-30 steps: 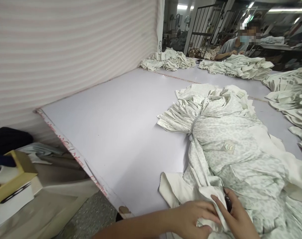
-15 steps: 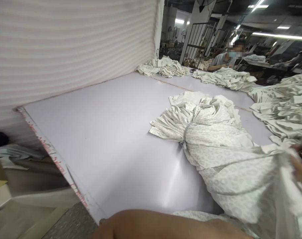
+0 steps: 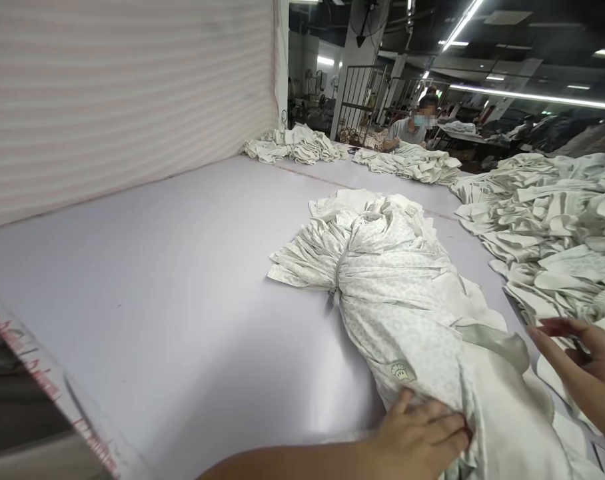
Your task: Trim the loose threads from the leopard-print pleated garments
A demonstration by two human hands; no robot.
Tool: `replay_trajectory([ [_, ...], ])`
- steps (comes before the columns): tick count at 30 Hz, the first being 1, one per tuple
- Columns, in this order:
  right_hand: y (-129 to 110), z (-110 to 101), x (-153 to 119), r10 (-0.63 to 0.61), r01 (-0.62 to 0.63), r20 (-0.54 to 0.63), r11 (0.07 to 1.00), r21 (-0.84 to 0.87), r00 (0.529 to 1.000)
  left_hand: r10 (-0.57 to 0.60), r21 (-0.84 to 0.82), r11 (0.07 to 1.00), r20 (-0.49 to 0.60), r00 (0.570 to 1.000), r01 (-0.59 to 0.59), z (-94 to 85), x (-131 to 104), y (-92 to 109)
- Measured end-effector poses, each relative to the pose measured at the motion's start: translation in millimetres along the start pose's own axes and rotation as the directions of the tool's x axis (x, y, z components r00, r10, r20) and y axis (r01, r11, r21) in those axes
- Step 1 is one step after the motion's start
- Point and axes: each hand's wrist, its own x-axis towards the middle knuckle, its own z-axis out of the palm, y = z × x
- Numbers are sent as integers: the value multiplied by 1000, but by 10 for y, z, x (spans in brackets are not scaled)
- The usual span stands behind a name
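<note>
A bundle of pale fabric pieces [image 3: 402, 287] with a light spotted print lies on the table, gathered and bound near its far end by a grey tie [image 3: 339, 267]. A small round face patch [image 3: 400, 371] shows on its side. My left hand [image 3: 425, 433] rests on the near part of the bundle, fingers stretched over the cloth just below that patch. To the right of the bundle, my right hand [image 3: 590, 373] is raised with its fingers curled. Something dark shows inside its grasp, too hidden to name.
The pale table [image 3: 182, 300] has a red-marked near edge. Heaps of similar fabric [image 3: 557, 220] lie along the right, with smaller piles [image 3: 302, 143] at the back. A pale striped sheet [image 3: 132, 87] hangs at left. A masked person [image 3: 407, 127] sits beyond the table.
My left hand has come forward onto the bundle, baring the round patch. My right hand has moved left into fuller view, off the bundle's cloth. The view has swung right.
</note>
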Motion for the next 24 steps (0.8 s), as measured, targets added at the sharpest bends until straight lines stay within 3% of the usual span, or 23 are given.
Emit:
replay_trajectory([
  [2,-223,18,-230,-180,155,174,977,148,968,52,-2,999,54,997,-52,93,7,18],
  [4,-368,254,-389,-333,280,237,932,231,913,36,11,999,87,996,-37,98,11,49],
  [6,-383,605,-401,-314,264,235,939,221,920,1,23,1000,119,993,-4,48,0,86],
  [9,-234,1015,-251,-186,156,121,962,223,975,-16,40,999,173,985,9,-5,-44,131],
  [11,-105,1070,-213,-138,116,64,957,267,988,-21,71,997,177,984,9,18,-73,134],
  [14,107,917,-402,-84,77,9,946,316,996,-29,156,988,95,995,14,82,-37,104],
  [17,509,691,-793,81,-57,-66,950,306,995,72,269,961,-19,997,-65,105,167,149],
  [19,970,516,-1107,248,-208,-117,938,276,962,205,329,928,-53,977,-176,134,385,268],
  [22,1835,219,-1592,531,-502,-169,845,185,830,348,311,887,34,937,-341,292,756,450],
  [24,2357,46,-1890,662,-656,-192,748,106,724,294,284,901,155,943,-328,468,985,464],
])
